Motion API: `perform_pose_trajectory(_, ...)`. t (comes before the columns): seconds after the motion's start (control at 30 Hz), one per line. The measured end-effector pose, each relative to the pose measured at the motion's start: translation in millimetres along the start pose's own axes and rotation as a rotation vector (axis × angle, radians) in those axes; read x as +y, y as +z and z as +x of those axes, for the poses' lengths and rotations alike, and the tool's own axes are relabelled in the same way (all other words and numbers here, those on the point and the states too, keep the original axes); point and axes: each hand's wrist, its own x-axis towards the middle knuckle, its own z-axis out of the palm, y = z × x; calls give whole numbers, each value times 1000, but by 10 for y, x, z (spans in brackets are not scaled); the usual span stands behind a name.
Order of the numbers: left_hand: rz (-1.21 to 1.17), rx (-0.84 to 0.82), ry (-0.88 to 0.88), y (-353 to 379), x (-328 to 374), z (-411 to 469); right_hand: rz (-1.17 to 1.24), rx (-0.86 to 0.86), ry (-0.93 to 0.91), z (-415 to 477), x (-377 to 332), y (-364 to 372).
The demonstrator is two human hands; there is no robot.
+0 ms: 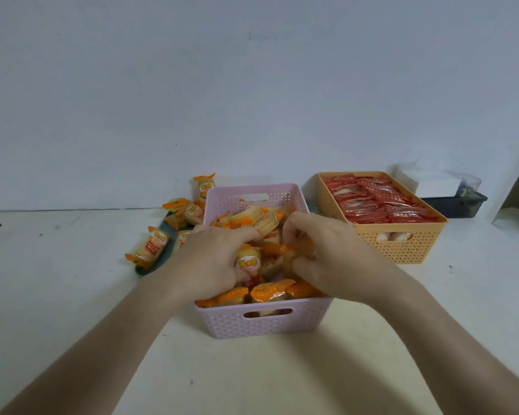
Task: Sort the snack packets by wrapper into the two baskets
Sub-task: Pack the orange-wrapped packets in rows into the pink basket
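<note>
In the head view, a pink basket (264, 322) is being shown standing on the white table (72, 310), close in front of the person. It is being filled to the rim by orange-wrapped packets (270, 290). Both forearms are being stretched over its near wall, and both hands are being sunk into the heap.

The left hand (216, 259) is being held at the basket's left side. Its fingers are being curled together round a logo packet (247, 262), whose round yellow-and-red mark is being shown beside the thumb. The right hand (327, 250) is being held just to the right of it, the two hands almost touching. Its fingers are being bent down and clamped on a clear-and-orange packet (300, 250) at the top of the heap.

To the right and further back, apart from the pink one, an orange basket (402, 247) is being occupied by red-wrapped packets (378, 202), which are being stacked in flat rows up to its rim.

To the left of the pink basket, loose packets (150, 245) of the orange kind are being shown scattered on the table. Some are being borne by a dark teal tray (150, 270), which is being mostly hidden beneath them. Behind the orange basket, a white box (429, 182) is being seen just beside a dark bin (456, 205).
</note>
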Motion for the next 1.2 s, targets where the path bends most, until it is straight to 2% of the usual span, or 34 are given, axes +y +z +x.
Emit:
perform_pose_trajectory(0.13, -1, -265, 54, -104, -19, 14, -63, 76, 48, -89, 10, 209)
perform_pose_trajectory(0.2, -75, -314, 61, -156, 36, 20, -97, 90, 40, -107, 26, 251)
perform_pose_trajectory(0.33, -301, -255, 54, -153, 208, -36, -191, 56, -24, -80, 45, 271)
perform_pose_trajectory(0.43, -312, -240, 60, -48, 237, -82, -180, 92, -42, -51, 52, 287)
perform_pose_trajectory(0.53, -357, -147, -8, 22, 177, -87, -176, 145, -52, 6, 41, 329)
perform_pose_trajectory(0.7, -376, -75, -65, 27, 95, -122, -296, 151, -134, 116, -41, 286)
perform_pose_trajectory(0.77, -419, -96, -52, -15, 68, -145, -191, 86, -169, 126, -86, 248)
perform_pose_trajectory(0.87, -520, -277, -58, -143, -17, -156, -102, 8, -216, 130, -115, 308)
perform_pose_trajectory(0.9, -506, -283, -45, -187, -60, -150, -128, 7, -239, 133, -117, 333)
perform_pose_trajectory(0.93, -477, -222, -42, -238, -81, -127, -153, 3, -249, 129, -111, 346)
perform_pose_trajectory(1.0, -329, 101, -54, -309, -140, -34, -186, -17, -255, 136, -102, 351)
perform_pose_trajectory(1.03, -184, 222, -53, -311, -186, 34, -190, -21, -253, 142, -102, 355)
perform_pose_trajectory(1.07, -10, 269, -53, -306, -223, 94, -189, -22, -252, 151, -101, 363)
perform_pose_trajectory(1.13, 315, 160, -83, -213, -323, 219, -185, -26, -242, 147, -101, 378)
perform_pose_trajectory(1.2, 403, 131, -84, -148, -401, 282, -174, -30, -220, 128, -94, 383)
